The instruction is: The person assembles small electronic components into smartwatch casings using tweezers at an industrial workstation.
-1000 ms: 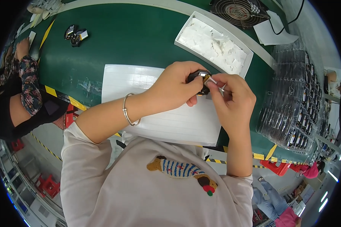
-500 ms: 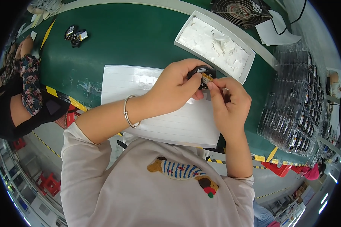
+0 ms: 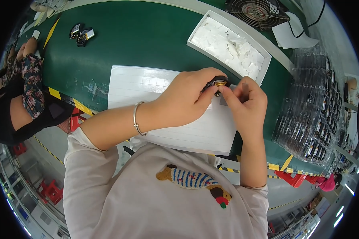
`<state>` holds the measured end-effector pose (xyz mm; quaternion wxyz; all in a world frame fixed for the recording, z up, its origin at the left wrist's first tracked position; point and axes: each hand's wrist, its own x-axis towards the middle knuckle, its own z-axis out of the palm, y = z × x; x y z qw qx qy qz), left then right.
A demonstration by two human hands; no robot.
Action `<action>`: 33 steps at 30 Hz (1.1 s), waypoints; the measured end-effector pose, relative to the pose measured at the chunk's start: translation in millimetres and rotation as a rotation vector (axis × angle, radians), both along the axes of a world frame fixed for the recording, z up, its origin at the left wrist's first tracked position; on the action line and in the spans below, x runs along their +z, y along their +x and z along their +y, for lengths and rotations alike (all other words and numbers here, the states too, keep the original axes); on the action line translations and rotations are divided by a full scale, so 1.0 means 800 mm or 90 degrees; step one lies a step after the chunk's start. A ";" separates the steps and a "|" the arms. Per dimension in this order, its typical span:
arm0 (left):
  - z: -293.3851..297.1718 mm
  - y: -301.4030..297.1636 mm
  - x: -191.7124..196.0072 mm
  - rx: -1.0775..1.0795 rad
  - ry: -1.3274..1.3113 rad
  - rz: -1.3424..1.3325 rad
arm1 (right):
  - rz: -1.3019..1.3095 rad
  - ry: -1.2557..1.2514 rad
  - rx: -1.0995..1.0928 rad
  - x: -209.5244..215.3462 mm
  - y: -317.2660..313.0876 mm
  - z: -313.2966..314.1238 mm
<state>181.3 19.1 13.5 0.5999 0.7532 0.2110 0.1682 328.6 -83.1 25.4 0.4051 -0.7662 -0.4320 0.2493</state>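
Note:
My left hand (image 3: 189, 91) is closed round a small round black electronic part (image 3: 212, 82), tilted so that its inner side faces my right hand. A flat battery with a yellow-gold edge (image 3: 220, 83) sits in the part, much of it covered by my fingers. My right hand (image 3: 245, 103) is closed in a pinch, its thumb tip at the battery's edge. A small greyish strip (image 3: 245, 91) shows by its curled fingers; what it is stays unclear. Beneath both hands lies a white sheet with faint ruled lines (image 3: 179, 131).
A white box (image 3: 205, 44) of white paper scraps stands beyond my hands. Stacked clear plastic trays (image 3: 303, 115) with black parts are at right, a fan (image 3: 255, 14) far right. Several black parts with batteries (image 3: 81, 35) lie far left. Another person's arm (image 3: 32, 87) rests at the left edge.
The round part has tipped, so its battery shows more edge-on. My right hand's fingers have shifted up and curled more, and the greyish strip now shows by them.

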 end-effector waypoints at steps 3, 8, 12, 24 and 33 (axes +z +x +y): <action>0.003 -0.002 0.005 -0.019 0.051 0.006 | 0.138 0.065 0.014 0.001 0.003 0.003; 0.004 -0.003 0.020 -0.002 -0.175 -0.006 | 0.311 0.072 0.045 0.008 0.002 0.000; 0.020 -0.005 0.030 -0.105 -0.190 0.128 | 0.212 0.109 0.073 0.001 0.003 -0.004; 0.016 -0.004 0.023 -0.085 0.112 0.113 | 0.316 0.104 0.066 0.002 -0.005 0.005; 0.020 -0.001 0.026 -0.064 0.120 0.083 | 0.264 0.042 0.089 0.007 -0.001 0.004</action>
